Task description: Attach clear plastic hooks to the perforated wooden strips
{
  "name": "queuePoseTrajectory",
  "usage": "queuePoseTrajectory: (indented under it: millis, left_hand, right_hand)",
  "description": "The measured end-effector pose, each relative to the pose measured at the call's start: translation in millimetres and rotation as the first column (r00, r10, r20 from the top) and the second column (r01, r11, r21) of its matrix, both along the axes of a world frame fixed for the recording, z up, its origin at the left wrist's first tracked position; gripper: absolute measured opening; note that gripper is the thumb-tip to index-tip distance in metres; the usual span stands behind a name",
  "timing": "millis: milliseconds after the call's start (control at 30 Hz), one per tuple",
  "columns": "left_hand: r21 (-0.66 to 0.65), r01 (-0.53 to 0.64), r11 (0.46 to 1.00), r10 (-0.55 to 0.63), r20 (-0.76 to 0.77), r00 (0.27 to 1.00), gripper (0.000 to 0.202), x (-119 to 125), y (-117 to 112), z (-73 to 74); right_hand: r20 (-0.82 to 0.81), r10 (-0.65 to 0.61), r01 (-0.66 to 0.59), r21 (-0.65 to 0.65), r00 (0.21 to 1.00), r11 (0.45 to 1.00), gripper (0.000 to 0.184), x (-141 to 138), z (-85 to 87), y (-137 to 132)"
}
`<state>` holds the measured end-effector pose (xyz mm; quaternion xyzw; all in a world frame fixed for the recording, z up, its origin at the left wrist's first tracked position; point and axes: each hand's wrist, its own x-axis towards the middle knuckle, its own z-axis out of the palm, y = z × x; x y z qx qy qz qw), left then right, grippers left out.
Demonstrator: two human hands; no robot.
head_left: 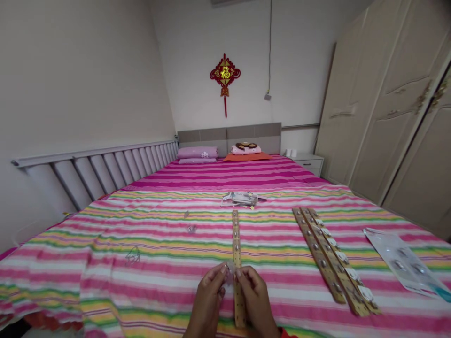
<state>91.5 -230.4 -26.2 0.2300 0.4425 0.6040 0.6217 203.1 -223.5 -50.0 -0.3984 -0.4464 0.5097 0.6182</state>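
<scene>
Low in the middle of the view, my left hand (209, 293) and my right hand (255, 293) face each other, fingers closed. Pinched between their fingertips is a small clear plastic bag (230, 273); its contents are too small to make out. Beneath it and partly behind my right hand, a narrow tan strip (237, 253) with holes lies lengthwise on the striped sheet. Several shiny metal pieces (236, 234) sit along its far half. Loose small clear plastic scraps (191, 229) lie left of the strip, and a crumpled clear wrapper (133, 255) lies farther left.
To the right lie more tan strips (319, 253) with shiny pieces and white tags. Beyond them is a clear package (401, 260) holding round metal pieces. A plastic packet (241, 198) rests past the strip's far end. Pillows (197, 152), a radiator (95, 171) and a wardrobe (373, 103) surround the bed.
</scene>
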Motion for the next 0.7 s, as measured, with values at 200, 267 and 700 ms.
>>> queuePoseTrajectory:
  millis: [200, 267, 700]
  left_hand:
    - [-0.131, 0.038, 0.991, 0.009, 0.338, 0.941, 0.010, 0, -2, -4.2]
    - [-0.187, 0.074, 0.980, 0.011, 0.414, 0.910, 0.008, 1, -2, -6.0]
    - [-0.069, 0.170, 0.983, -0.143, 0.296, 0.945, 0.012, 13, -12, -22.0]
  right_hand:
    - [-0.101, 0.130, -0.142, -0.125, 0.986, 0.982, 0.034, 6, -15.8, 3]
    - [-0.131, 0.196, -0.214, -0.142, 0.972, 0.966, 0.038, 5, -20.1, 5]
    - [-0.211, 0.217, -0.261, -0.208, 0.953, 0.943, 0.036, 11, -13.1, -6]
